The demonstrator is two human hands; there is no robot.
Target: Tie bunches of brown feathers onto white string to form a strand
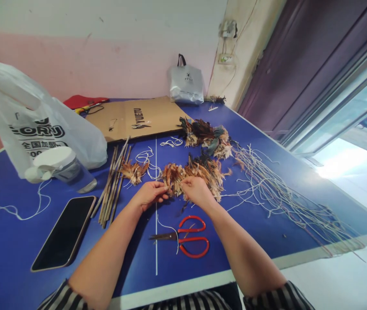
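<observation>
My left hand [153,194] pinches the lower left edge of a bundle of brown feathers [173,173]. From the other side my right hand [198,190] has its fingers closed at the quill ends of the same bundle; the fingertips are partly hidden. Just behind my right hand lie more tan and dark feather bundles [214,172]. A smaller feather bundle [134,171] tied with white string rests left of my hands. Below them, scissors with red handles [193,237] lie on the blue table [131,267], a loose white thread across the blades.
Thin sticks [114,189], a phone [65,232], a lidded plastic cup [70,168] and a white plastic bag [41,125] are on the left. Flat cardboard [131,116] and a silver bag [187,84] stand behind. Many long strings [276,198] spread rightward.
</observation>
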